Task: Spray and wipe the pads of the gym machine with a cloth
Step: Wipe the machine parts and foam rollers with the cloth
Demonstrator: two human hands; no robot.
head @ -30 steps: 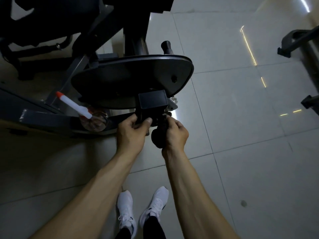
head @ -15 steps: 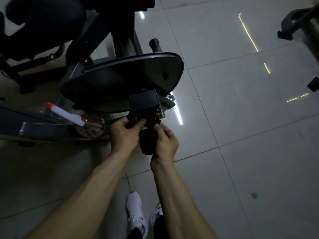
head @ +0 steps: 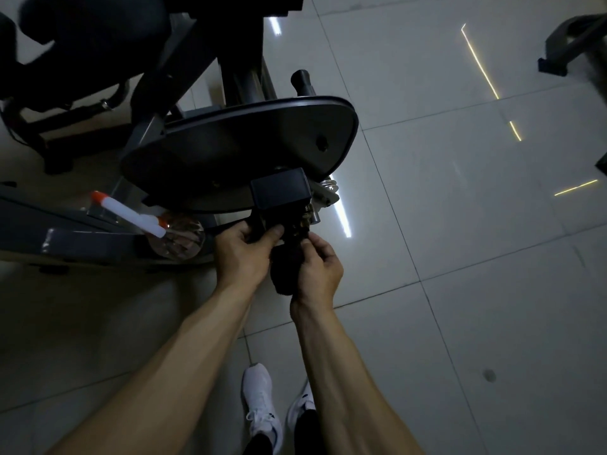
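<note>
Fingertips (head: 312,240) of right hand (head: 320,267) pinched on a dark, fuzzy cloth (head: 284,274), bunched into a roll, long axis hanging straight down between both hands. Left hand (head: 241,254) curled round the black boxy metal bracket (head: 279,192) under a smooth, glossy oval cover (head: 236,149). Lying on the grey steel frame (head: 82,238) to the left, a clear round spray bottle (head: 179,239), white tubular nozzle (head: 128,213) with orange tip pointing up-left. Underfoot, shiny pale floor tiles (head: 460,257).

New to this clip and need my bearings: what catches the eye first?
At centre, the left hand grips the machine's black bracket while the right hand holds a dark cloth just below it. To their left, a spray bottle with a white, orange-tipped nozzle lies on the frame.
</note>
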